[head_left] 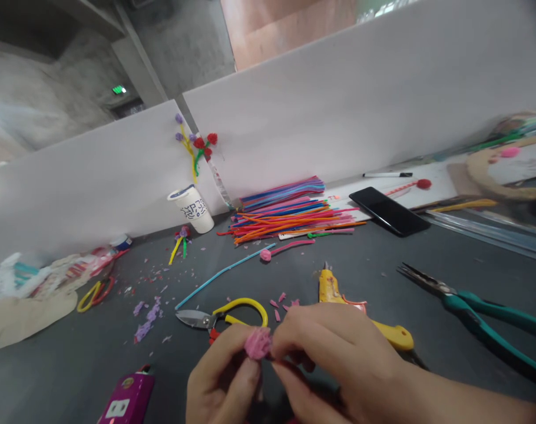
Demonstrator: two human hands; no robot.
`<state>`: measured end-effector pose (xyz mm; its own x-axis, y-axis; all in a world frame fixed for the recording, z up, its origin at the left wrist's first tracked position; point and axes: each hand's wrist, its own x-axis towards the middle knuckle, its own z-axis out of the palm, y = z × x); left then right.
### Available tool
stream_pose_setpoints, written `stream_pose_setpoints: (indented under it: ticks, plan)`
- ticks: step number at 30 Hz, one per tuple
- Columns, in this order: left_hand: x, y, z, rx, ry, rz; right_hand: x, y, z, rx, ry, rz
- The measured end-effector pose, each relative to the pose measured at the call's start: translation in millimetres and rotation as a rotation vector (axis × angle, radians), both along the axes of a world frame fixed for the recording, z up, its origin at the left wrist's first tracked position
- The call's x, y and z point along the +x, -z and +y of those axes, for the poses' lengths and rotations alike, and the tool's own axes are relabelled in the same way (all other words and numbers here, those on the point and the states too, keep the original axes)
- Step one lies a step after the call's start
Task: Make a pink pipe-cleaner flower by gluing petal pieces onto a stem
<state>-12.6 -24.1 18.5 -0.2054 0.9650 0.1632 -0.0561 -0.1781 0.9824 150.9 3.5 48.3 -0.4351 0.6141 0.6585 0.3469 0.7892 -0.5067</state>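
The pink bud [258, 343] is held up over the counter [365, 265], just on the near side of the scissors [197, 318]. It is pinched between thumb and forefinger of the left hand [224, 380]; the fingers of the right hand [338, 347] are drawn in at its right side, though whether anything is gripped there cannot be told.

The step in hand is judged to be shaping or joining of the petals — a light, steady pinch seems called for, so that the folds are not crushed.

The frilled side appears to be turned upward. No clear long axis is shown by so round a form — and no stem can be made out.
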Motion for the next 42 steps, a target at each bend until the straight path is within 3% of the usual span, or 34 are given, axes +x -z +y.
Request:
stream_pose_setpoints:
  ticks: [3,5,9,13,17,21,27,35,38,42]
  plan:
    - [-6.8,1.4,6.8,-0.265,0.201,-0.283,0.0,-2.7,3.4,-0.010,0.007,0.029]
    - [-10.2,2.5,10.8,-0.327,0.290,-0.394,0.4,-5.4,5.4,0.003,-0.006,0.056]
    - [-13.0,2.2,13.0,-0.301,0.401,-0.503,3.8,-12.7,9.7,0.017,-0.005,0.037]
    - [-15.4,-1.9,10.5,-0.214,0.459,-0.467,15.1,-15.9,23.1,-0.088,0.075,-0.265]
    - [-20.2,-1.7,10.8,-0.104,0.533,-0.419,37.4,3.3,40.1,-0.195,0.239,-0.720]
    - [-25.9,4.9,15.1,-0.023,0.623,-0.417,59.3,32.6,42.9,-0.311,0.254,-0.938]
    - [-27.7,10.4,16.1,-0.007,0.583,-0.370,58.1,45.6,31.8,-0.432,0.374,-1.053]
    - [-22.6,7.7,14.8,-0.058,0.550,-0.263,56.8,71.6,34.1,-0.379,0.411,-0.967]
    - [-20.3,6.5,14.3,-0.034,0.512,-0.225,60.2,71.0,39.2,-0.329,0.443,-0.912]
    - [-15.1,2.1,12.4,-0.065,0.440,-0.231,61.1,55.0,41.5,-0.333,0.469,-0.766]
